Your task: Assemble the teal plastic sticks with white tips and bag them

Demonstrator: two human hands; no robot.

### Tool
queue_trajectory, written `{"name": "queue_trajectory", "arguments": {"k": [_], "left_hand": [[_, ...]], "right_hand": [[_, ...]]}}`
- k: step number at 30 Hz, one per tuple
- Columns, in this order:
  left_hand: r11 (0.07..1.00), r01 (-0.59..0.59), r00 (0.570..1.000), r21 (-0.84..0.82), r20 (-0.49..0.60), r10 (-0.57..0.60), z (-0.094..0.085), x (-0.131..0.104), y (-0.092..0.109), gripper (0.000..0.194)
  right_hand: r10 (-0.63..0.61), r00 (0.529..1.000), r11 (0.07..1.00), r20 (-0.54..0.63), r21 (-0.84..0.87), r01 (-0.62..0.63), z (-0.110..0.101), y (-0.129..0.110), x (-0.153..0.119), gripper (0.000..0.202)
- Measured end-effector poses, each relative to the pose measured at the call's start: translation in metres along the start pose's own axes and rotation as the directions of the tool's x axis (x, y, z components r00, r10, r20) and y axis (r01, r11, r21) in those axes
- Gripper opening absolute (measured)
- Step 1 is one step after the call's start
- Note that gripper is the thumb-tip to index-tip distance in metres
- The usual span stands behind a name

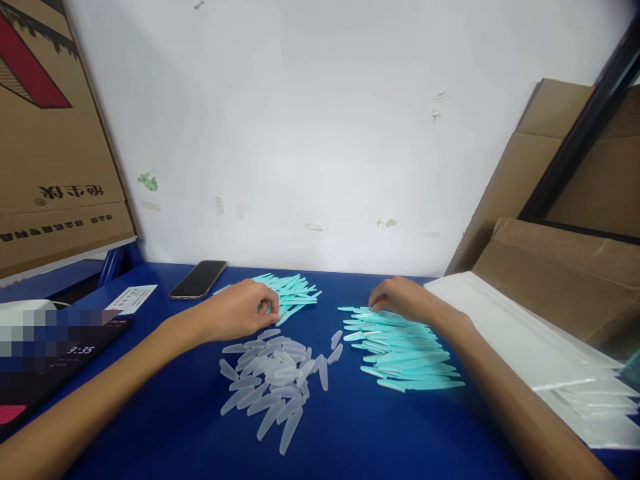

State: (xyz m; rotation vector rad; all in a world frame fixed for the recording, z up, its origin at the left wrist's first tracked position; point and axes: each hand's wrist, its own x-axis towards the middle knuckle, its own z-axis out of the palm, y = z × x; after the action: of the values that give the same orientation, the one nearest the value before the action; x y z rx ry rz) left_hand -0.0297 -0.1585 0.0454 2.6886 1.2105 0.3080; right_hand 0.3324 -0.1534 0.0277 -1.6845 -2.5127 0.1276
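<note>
The left hand (239,311) curls beyond the translucent pile (277,373); rightward of that pile, the right hand (401,298) bends down. Fingertips partly hidden, I can't tell either grip.

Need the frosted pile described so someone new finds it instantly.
On the blue table, find the left hand. Just below it in the picture lies a loose frosted pile of small tapered pieces. Its translucent, colourless look sets it apart from the teal pile above and the teal row to its right.
</note>
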Motion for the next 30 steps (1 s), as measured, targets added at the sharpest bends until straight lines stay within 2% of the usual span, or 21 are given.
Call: {"name": "queue_trajectory", "arguments": {"k": [6, 13, 21, 30], "left_hand": [[0.999, 0.037, 0.990, -0.021, 0.134, -0.034, -0.001, -0.002, -0.006, 0.025], [0.998, 0.049, 0.985, 0.038, 0.162, -0.054, 0.004, 0.001, -0.002, 0.023], [0.998, 0.055, 0.992, 0.008, 0.112, -0.056, 0.006, -0.002, 0.003, 0.024], [0.992, 0.129, 0.982, 0.005, -0.137, -0.127, 0.007, 0.005, 0.005, 0.018]], "right_hand": [[0.052, 0.998, 0.998, 0.038, 0.036, -0.053, -0.003, 0.000, -0.002, 0.017], [0.074, 0.995, 0.997, 0.062, 0.030, -0.075, 0.001, 0.003, 0.001, 0.016], [0.092, 0.994, 0.996, 0.052, -0.024, -0.091, 0.007, 0.005, 0.004, 0.014], [0.122, 0.992, 0.987, 0.043, -0.111, -0.116, 0.006, -0.001, 0.003, 0.009]]}}
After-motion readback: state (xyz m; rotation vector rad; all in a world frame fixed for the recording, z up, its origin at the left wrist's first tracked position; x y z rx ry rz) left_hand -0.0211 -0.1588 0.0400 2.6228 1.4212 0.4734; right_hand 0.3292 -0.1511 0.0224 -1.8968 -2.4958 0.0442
